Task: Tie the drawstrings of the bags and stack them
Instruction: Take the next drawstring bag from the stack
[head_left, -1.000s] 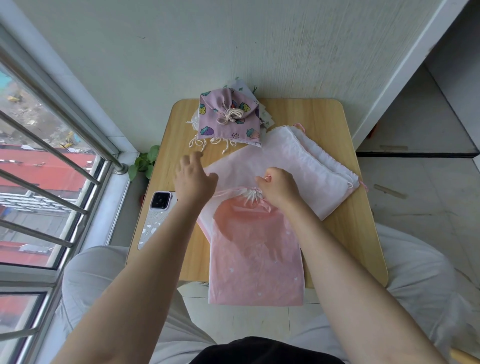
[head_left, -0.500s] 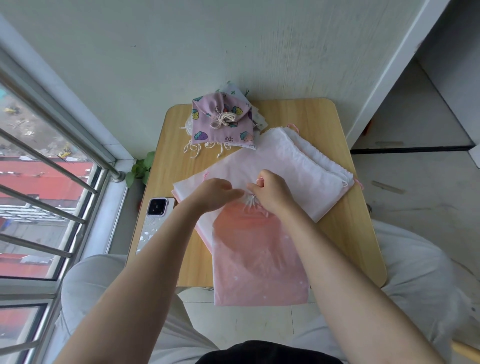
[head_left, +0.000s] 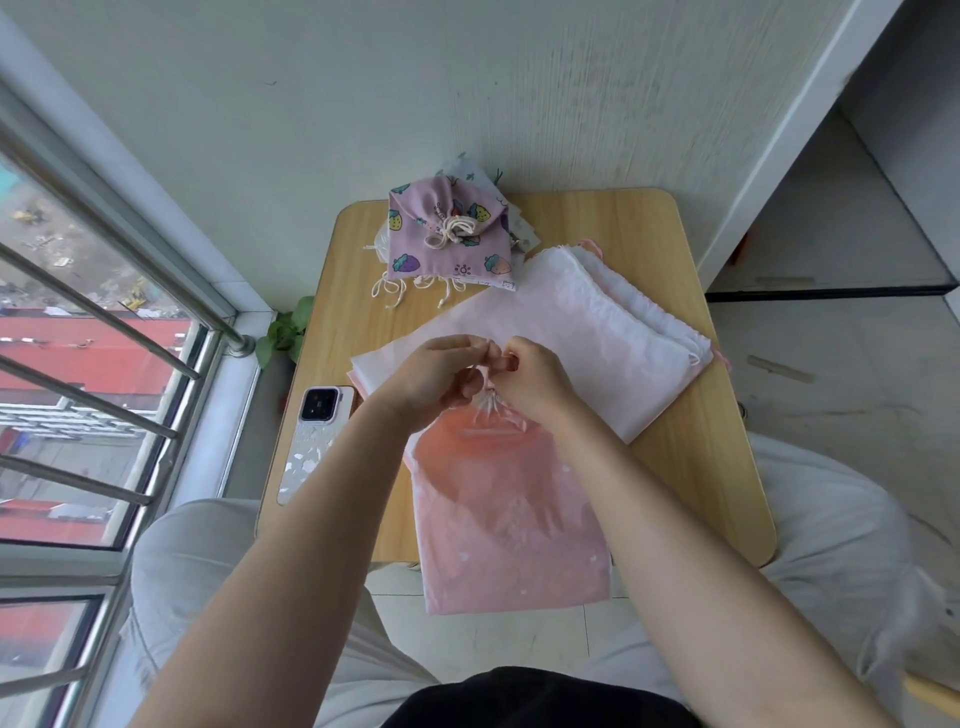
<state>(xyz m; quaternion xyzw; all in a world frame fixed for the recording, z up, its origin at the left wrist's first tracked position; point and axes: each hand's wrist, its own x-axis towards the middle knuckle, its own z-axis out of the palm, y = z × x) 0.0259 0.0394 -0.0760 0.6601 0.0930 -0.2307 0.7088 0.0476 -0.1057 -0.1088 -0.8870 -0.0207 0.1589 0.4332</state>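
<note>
A pink translucent drawstring bag (head_left: 509, 514) lies on the wooden table (head_left: 691, 467), its lower end hanging over the near edge. Its gathered mouth (head_left: 488, 402) is bunched just under my hands. My left hand (head_left: 436, 376) and my right hand (head_left: 535, 379) meet above the mouth, fingertips pinched on the drawstring. Under it lies a pile of flat pale pink and white bags (head_left: 587, 332). At the back left a purple strawberry-print bag (head_left: 447, 239) with a tied cream cord tops a small stack.
A phone (head_left: 314, 441) lies at the table's left edge. A railed window (head_left: 93, 364) fills the left. A small green plant (head_left: 285, 332) sits by the sill. The wall is right behind the table. My knees flank the table.
My left hand came in from the left side of the bag to meet my right hand. Both hands now pinch the cord above the gathered mouth.
</note>
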